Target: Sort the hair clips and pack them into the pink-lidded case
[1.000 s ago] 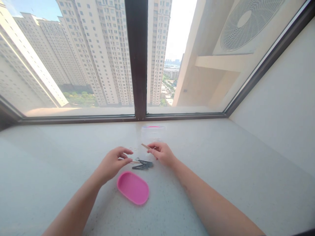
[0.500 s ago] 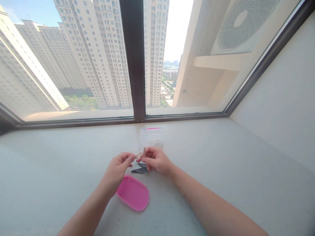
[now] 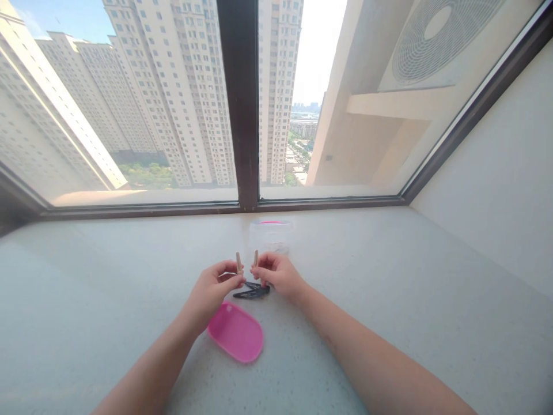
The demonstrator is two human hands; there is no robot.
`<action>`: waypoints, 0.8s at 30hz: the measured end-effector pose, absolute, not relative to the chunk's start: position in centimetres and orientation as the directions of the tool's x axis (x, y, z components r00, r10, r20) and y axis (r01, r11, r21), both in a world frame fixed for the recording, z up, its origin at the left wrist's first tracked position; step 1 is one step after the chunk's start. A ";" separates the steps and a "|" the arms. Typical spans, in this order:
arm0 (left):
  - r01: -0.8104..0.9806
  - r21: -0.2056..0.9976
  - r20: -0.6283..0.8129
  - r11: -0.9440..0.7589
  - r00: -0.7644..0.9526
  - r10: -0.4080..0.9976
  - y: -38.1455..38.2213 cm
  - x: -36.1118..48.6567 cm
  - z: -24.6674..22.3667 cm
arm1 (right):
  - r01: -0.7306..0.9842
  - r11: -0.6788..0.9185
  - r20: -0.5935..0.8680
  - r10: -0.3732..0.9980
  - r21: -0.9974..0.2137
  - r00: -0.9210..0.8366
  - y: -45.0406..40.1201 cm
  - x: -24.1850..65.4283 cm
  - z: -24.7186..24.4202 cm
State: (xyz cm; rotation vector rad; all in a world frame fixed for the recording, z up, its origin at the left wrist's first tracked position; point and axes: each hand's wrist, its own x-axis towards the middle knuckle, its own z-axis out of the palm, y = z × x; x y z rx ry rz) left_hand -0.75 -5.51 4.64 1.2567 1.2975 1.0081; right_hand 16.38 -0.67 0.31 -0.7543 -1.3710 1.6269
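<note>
Between its thumb and fingers my left hand (image 3: 220, 283) pinches a slim beige hair clip (image 3: 239, 263), which points upward. A matching beige hair clip (image 3: 256, 258) stands upright in the closed fingers of my right hand (image 3: 279, 274). The two clips are a short gap apart. Just below my fingers, black snap hair clips (image 3: 250, 293) lie on the white sill, partly covered by my right fingertips. Closer to me sits a shallow pink tray (image 3: 237, 334) with rounded ends, beside my left wrist.
Behind my hands lies a clear zip bag (image 3: 271, 233) with a pink strip along its top; its contents are hard to make out. The dark window frame (image 3: 248, 207) bounds the sill (image 3: 389, 300) at the back, and a white wall (image 3: 496, 173) rises on the right.
The left clip has swung from slanting to upright, and the two clips have moved apart. The whole view has shifted slightly. Both hands keep their grips.
</note>
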 end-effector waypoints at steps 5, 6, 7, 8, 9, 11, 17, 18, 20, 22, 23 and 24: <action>0.110 0.988 -0.118 0.105 0.122 0.985 -5.4 -0.6 4.2 | -0.201 -0.070 0.036 0.878 -0.977 -0.477 -0.4 16.4 -0.1; 0.120 0.988 -0.116 0.100 0.132 0.984 -5.4 -0.6 4.1 | -0.195 -0.068 0.035 0.876 -0.978 -0.482 -0.4 16.4 -0.1; 0.131 0.987 -0.111 0.093 0.141 0.984 -5.3 -0.6 4.1 | -0.192 -0.066 0.037 0.873 -0.979 -0.487 -0.4 16.4 -0.1; 0.140 0.987 -0.105 0.084 0.151 0.983 -5.3 -0.6 4.0 | -0.190 -0.064 0.039 0.869 -0.980 -0.493 -0.4 16.4 -0.2; 0.146 0.986 -0.099 0.075 0.163 0.982 -5.3 -0.6 4.0 | -0.189 -0.064 0.040 0.865 -0.980 -0.500 -0.4 16.4 -0.2; 0.143 0.988 -0.091 0.064 0.192 0.977 -5.3 -0.6 4.0 | -0.179 -0.064 0.038 0.856 -0.982 -0.516 -0.4 16.4 -0.2; 0.084 0.994 -0.092 0.075 0.222 0.971 -5.4 -0.3 4.2 | -0.165 -0.071 0.028 0.845 -0.984 -0.534 -0.5 16.4 0.0; 0.080 0.994 -0.091 0.075 0.219 0.971 -5.5 -0.3 4.3 | -0.168 -0.071 0.031 0.843 -0.983 -0.537 -0.5 16.5 0.0; 0.077 0.995 -0.085 0.069 0.216 0.973 -5.5 -0.2 4.3 | -0.172 -0.067 0.037 0.841 -0.983 -0.540 -0.5 16.5 0.0; 0.086 0.994 -0.078 0.061 0.214 0.974 -5.5 -0.2 4.4 | -0.176 -0.060 0.046 0.840 -0.983 -0.541 -0.5 16.6 0.0; 0.100 0.993 -0.075 0.055 0.209 0.975 -5.5 -0.3 4.4 | -0.178 -0.056 0.050 0.841 -0.982 -0.539 -0.5 16.6 0.0; 0.120 0.992 -0.071 0.048 0.196 0.978 -5.5 -0.3 4.4 | -0.180 -0.051 0.054 0.843 -0.982 -0.535 -0.5 16.6 0.0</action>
